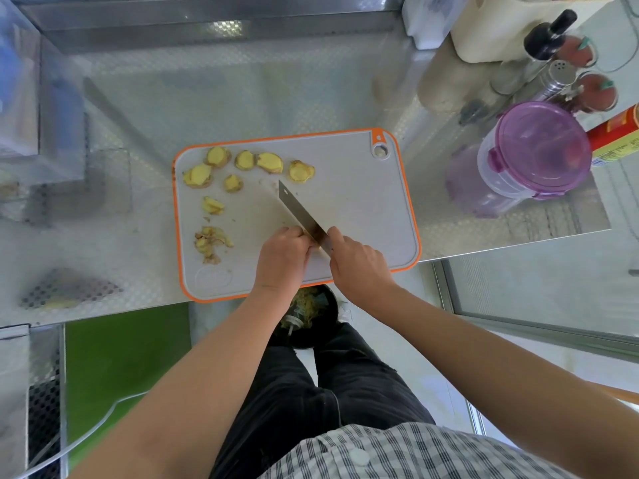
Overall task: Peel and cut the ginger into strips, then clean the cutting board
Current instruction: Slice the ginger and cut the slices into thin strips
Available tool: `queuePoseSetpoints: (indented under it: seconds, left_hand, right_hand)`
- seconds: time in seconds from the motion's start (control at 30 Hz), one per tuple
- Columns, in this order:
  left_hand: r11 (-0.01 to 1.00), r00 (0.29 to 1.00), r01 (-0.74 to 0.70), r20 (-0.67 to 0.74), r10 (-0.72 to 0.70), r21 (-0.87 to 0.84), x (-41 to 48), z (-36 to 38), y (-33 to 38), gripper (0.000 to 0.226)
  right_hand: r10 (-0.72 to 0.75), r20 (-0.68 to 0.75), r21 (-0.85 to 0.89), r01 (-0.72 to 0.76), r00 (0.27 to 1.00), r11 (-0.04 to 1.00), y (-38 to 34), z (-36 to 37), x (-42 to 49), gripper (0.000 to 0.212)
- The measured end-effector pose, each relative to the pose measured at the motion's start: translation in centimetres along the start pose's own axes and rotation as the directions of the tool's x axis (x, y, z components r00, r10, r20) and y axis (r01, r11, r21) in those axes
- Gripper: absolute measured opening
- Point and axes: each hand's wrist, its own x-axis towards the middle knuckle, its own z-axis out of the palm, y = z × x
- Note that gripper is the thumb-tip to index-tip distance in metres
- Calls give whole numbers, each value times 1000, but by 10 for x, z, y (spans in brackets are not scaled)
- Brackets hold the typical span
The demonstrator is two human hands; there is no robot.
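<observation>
Ginger slices, knife over cutting board

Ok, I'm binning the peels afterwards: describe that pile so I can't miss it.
Find the orange-rimmed board on the steel counter. Along its left side, the peels lie closest to the near edge. They are a ragged brownish heap; the slices beyond are flat yellow rounds.

Embossed steel counter takes up most of the room, bright light glaring off it. Below its front edge: green panel on the left, pale floor on the right. Metal-framed glass panel just right of counter.
</observation>
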Motion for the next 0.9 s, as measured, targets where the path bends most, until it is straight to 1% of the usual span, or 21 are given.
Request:
queuePoseSetpoints:
  seconds: [0.13, 0.23, 0.3, 0.47, 0.67, 0.8, 0.9]
  left_hand:
    - [1000, 1000, 9, 8, -9, -4, -1, -1, 1, 10]
    - [999, 1000, 11, -1, -11, -39, -2, -2, 1, 8]
    - [998, 1000, 15, -12, -16, -68, -3, -2, 1, 8]
    - [993, 997, 68, -18, -70, -93, -1, -2, 1, 8]
    - [991, 996, 81, -19, -83, -105, -1, -2, 3, 9]
    - [991, 995, 89, -27, -92, -100, -1, 0, 3, 8]
    - [994, 996, 85, -27, -87, -74, -1, 0, 3, 8]
  right_hand:
    - [9, -12, 14, -9, 1000, 1000, -2, 5, 6, 15]
    - [37, -24, 124, -34, 999, 992, 6, 1, 5, 11]
    - [29, -45, 155, -22, 999, 988, 11, -4, 2, 11]
    - [-39, -22, 91, 41, 999, 995, 10, -6, -5, 16]
    - [-30, 0, 33, 30, 1000, 999, 6, -4, -5, 16]
    - [2, 7, -12, -2, 1000, 1000, 0, 0, -1, 17]
    - [-5, -11, -49, 4, 1000, 999, -3, 5, 2, 18]
